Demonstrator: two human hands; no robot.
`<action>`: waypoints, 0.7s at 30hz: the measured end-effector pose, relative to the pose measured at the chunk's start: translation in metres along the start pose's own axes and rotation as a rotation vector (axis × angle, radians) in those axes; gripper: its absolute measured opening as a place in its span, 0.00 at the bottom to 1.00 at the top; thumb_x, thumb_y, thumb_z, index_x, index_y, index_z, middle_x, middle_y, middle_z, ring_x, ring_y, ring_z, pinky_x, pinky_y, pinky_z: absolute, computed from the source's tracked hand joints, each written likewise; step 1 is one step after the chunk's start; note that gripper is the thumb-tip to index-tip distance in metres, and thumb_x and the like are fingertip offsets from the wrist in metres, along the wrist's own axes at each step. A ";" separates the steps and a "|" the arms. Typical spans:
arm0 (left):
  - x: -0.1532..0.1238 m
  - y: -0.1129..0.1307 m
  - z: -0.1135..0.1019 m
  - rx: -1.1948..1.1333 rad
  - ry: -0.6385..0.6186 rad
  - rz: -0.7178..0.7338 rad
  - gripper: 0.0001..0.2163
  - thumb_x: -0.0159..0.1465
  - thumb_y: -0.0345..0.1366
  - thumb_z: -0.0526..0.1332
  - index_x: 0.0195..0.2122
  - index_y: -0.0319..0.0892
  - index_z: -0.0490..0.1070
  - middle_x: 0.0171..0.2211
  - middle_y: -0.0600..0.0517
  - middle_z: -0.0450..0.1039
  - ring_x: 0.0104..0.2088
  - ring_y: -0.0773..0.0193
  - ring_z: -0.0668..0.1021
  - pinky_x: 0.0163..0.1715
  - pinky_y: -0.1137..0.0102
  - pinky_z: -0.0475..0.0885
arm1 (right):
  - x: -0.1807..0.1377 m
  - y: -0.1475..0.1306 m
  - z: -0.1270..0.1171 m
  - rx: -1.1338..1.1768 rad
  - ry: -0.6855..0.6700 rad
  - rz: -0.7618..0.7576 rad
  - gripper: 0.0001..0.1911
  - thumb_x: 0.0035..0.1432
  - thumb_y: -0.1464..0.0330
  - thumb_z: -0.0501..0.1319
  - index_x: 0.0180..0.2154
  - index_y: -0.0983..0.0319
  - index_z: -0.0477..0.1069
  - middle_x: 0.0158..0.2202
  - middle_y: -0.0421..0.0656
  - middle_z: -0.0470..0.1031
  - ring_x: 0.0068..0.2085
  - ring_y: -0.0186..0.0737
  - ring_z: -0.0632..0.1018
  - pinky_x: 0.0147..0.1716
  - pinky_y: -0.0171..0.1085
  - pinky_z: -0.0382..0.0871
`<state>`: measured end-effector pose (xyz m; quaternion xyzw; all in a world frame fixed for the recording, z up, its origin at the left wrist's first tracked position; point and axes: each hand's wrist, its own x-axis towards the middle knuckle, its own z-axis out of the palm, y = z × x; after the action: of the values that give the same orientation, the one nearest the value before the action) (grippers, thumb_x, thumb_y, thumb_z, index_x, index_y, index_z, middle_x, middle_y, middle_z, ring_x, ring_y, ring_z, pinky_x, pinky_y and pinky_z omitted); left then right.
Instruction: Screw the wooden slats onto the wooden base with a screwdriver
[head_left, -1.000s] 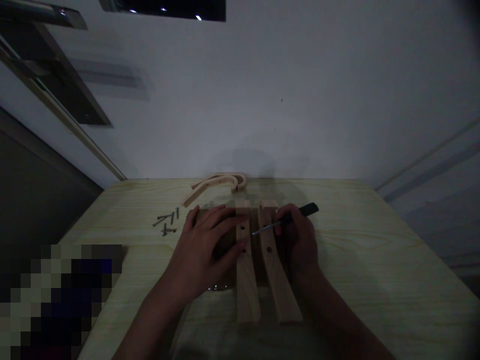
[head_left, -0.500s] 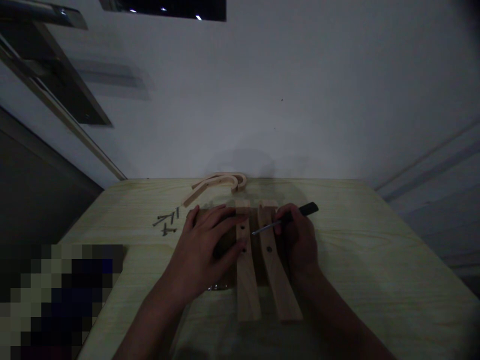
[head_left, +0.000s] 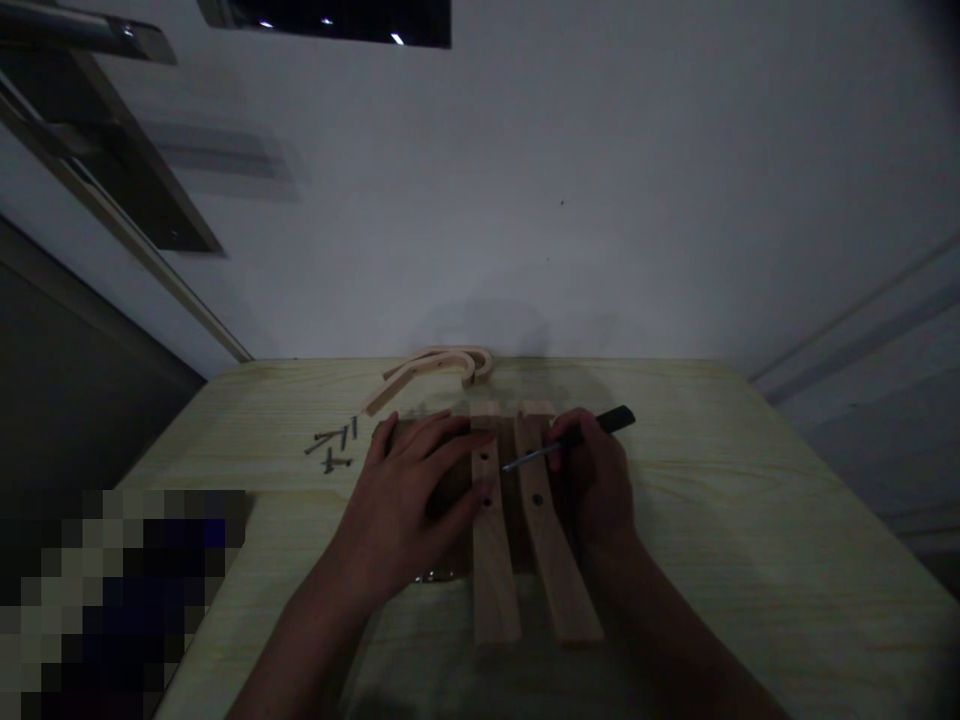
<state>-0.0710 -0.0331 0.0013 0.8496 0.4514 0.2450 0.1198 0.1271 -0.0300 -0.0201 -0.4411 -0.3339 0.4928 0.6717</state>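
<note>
My left hand (head_left: 416,475) lies spread over a dark brown board (head_left: 450,545), its thumb and forefinger touching the left wooden leg piece (head_left: 496,590). That piece has two dark holes. Beside it a second, slanted wooden leg piece (head_left: 570,595) also crosses the board, with a dark round hole or screw head in it. My right hand (head_left: 596,475) is closed around a screwdriver (head_left: 619,417) with a black handle. The metal shaft points left across the slanted piece, its tip between the two pieces, near the left one. The board is partly hidden under my hands.
Several screws or bolts (head_left: 330,445) lie loose left of my left hand. Two curved wooden pieces (head_left: 427,365) rest at the table's back edge, against the white wall (head_left: 637,200). A metal door handle (head_left: 82,35) juts out at upper left. The pale wooden table (head_left: 735,530) extends to the right.
</note>
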 end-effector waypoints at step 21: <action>0.006 -0.003 -0.014 -0.338 0.260 -0.121 0.10 0.70 0.39 0.57 0.43 0.45 0.77 0.50 0.47 0.78 0.54 0.55 0.78 0.56 0.58 0.73 | 0.006 0.007 0.000 0.010 0.020 -0.030 0.22 0.52 0.47 0.66 0.25 0.60 0.71 0.17 0.34 0.63 0.20 0.32 0.65 0.21 0.33 0.57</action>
<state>-0.0775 -0.0271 0.0137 0.7500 0.4658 0.4170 0.2160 0.1267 -0.0234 -0.0268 -0.4376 -0.3314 0.4799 0.6844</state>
